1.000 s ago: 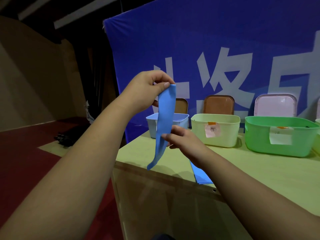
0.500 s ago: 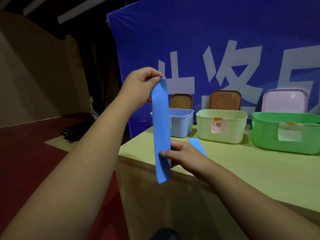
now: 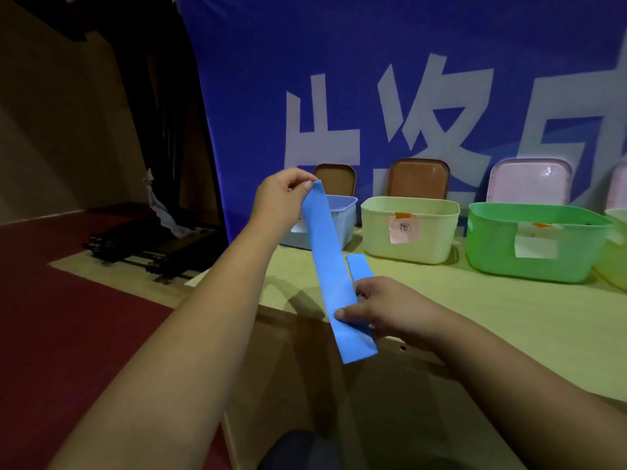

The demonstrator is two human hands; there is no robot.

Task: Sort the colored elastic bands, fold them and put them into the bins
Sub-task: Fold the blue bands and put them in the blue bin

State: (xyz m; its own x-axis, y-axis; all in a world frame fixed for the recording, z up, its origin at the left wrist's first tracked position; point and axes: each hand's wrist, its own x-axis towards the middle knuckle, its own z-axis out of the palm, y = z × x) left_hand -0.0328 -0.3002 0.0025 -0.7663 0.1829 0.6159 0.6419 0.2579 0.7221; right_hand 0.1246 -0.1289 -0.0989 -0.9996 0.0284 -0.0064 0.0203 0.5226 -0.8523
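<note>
A flat blue elastic band stretches at a slant between my hands above the table's near left corner. My left hand pinches its upper end in front of the pale blue bin. My right hand pinches it near the lower end, thumb on top, and a short tail sticks out below. A second blue band lies flat on the table just behind my right hand. A cream bin and a green bin stand in a row to the right of the blue one.
The yellow-green table ends at a near edge under my right hand. Lids lean against a blue banner behind the bins. A further pale green bin shows at the right edge. Dark equipment lies on the red floor at left.
The band has gone from hanging curled to taut and slanted. My right hand slid down it toward the lower end, and my left hand lowered toward the blue bin.
</note>
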